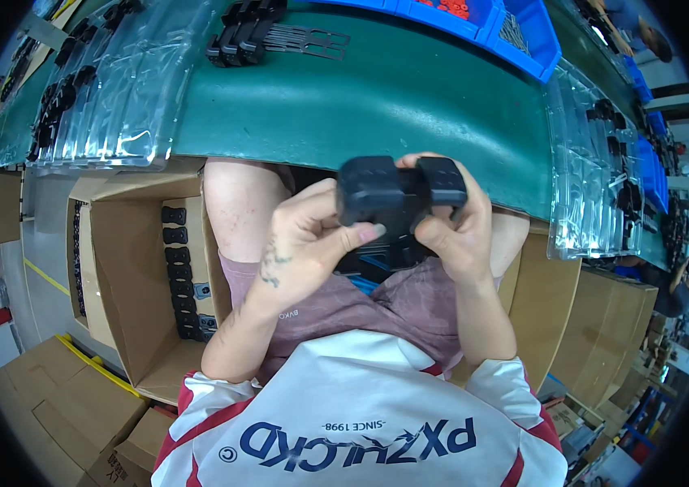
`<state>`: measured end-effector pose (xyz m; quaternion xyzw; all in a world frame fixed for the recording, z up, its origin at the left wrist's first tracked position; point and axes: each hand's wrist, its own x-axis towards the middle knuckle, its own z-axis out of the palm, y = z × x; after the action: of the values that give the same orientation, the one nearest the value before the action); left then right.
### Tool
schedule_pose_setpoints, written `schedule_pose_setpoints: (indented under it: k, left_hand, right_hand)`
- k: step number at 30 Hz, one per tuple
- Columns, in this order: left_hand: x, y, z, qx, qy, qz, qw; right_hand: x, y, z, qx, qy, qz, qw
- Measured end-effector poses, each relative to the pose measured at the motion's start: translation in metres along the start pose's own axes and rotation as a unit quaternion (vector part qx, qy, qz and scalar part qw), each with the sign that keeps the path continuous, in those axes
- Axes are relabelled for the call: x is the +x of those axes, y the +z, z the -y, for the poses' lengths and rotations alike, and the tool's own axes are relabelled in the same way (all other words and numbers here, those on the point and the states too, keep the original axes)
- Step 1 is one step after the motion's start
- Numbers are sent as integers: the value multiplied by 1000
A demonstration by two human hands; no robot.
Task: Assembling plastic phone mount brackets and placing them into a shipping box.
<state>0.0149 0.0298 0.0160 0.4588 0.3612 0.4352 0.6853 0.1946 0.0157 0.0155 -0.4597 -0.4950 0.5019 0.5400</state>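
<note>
Both hands hold one black plastic part (399,191) above my lap, just below the green table's (409,105) near edge. My left hand (312,239) grips its left end, thumb stretched across the front. My right hand (450,231) closes around the right end and underside. The part is a blocky two-lobed moulding with small studs on top. More black parts (373,261) lie in my lap beneath it, mostly hidden by my hands.
An open cardboard box (129,276) at my left holds a row of black parts (182,276). Clear plastic trays with black parts sit at table left (109,89) and right (596,162). Stacked black parts (243,36) and blue bins (515,32) stand farther back.
</note>
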Motion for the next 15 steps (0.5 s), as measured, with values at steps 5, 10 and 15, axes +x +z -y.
schedule_pose_setpoints:
  k: [5, 10, 15]
  left_hand:
    - [4, 23, 4, 78, 122, 1, 989]
    - [12, 30, 14, 6, 269, -29, 963]
    - [11, 34, 11, 23, 255, -37, 966]
  right_hand:
    - [4, 18, 5, 82, -141, -85, 983]
    - [3, 28, 2, 89, -207, -78, 971]
    - [4, 29, -2, 88, -220, -91, 967]
